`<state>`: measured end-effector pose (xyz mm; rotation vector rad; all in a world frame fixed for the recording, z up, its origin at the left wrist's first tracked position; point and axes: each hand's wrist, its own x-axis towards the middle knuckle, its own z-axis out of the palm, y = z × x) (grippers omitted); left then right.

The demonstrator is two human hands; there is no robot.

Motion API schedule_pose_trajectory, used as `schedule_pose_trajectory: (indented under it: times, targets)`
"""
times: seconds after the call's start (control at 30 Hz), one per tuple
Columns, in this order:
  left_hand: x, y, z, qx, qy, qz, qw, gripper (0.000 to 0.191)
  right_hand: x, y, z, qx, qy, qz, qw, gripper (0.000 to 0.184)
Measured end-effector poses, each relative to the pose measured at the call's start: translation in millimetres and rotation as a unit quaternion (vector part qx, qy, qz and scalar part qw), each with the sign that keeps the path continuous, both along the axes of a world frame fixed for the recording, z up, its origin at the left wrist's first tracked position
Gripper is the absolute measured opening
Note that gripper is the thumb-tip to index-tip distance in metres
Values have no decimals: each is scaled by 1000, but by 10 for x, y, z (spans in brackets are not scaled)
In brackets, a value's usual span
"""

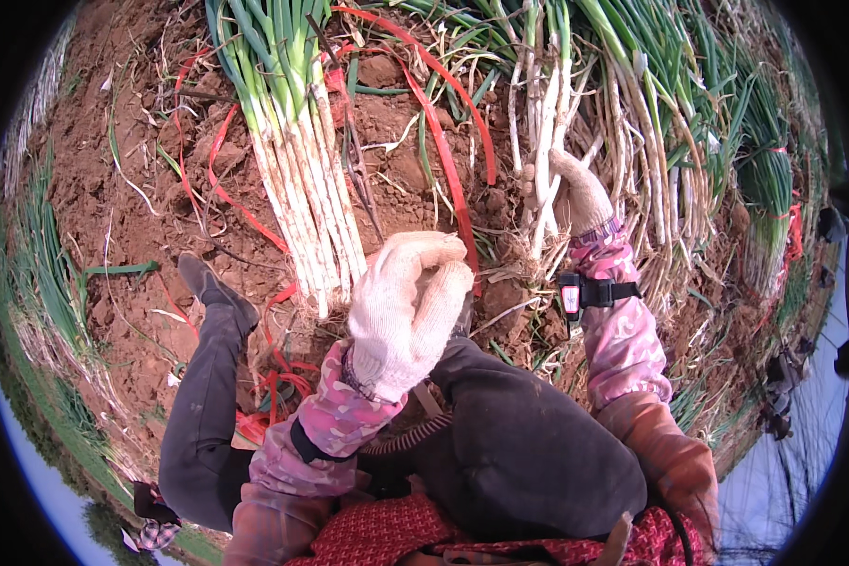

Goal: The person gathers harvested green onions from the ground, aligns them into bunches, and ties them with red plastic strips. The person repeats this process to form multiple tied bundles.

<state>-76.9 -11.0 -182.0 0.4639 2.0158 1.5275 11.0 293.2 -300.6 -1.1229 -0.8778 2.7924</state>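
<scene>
Both my hands wear pale knitted gloves. My right hand (pixel 576 187) grips a few long green onions (pixel 553 113) low on their white stalks, just above the tangled roots. The thumb lies along one side of the stalks, and most of the other fingers are hidden. Above my lap, my left hand (pixel 410 304) is curled, with the thumb and forefinger tips close together and nothing visible between them. A neat bundle of green onions (pixel 301 191) lies on the soil just beyond and left of it, its root ends towards me.
Red plastic strips (pixel 442 138) lie across the brown soil (pixel 389 166), near a thin dark rod (pixel 357 170). To the right spreads a heap of loose green onions (pixel 651 134). Farther right is a tied bundle (pixel 767 191). My shoe (pixel 216 286) rests at the left.
</scene>
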Motion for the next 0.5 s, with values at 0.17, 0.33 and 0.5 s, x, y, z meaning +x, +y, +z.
schedule_pose_trajectory:
  times: [0.17, 0.33, 0.5]
  targets:
    - [-137, 1145, -630, -79, -192, -17, 978, 52, -70, -216, 31, 40, 27, -28, 998, 25]
    - [-228, 1268, -1101, -49, -291, -53, 954, 55, -127, -320, -15, 125, -27, 56, 990, 22]
    - [-289, 1263, -995, -66, -220, -21, 973, 36, -122, -375, -40, 159, -16, 116, 980, 25]
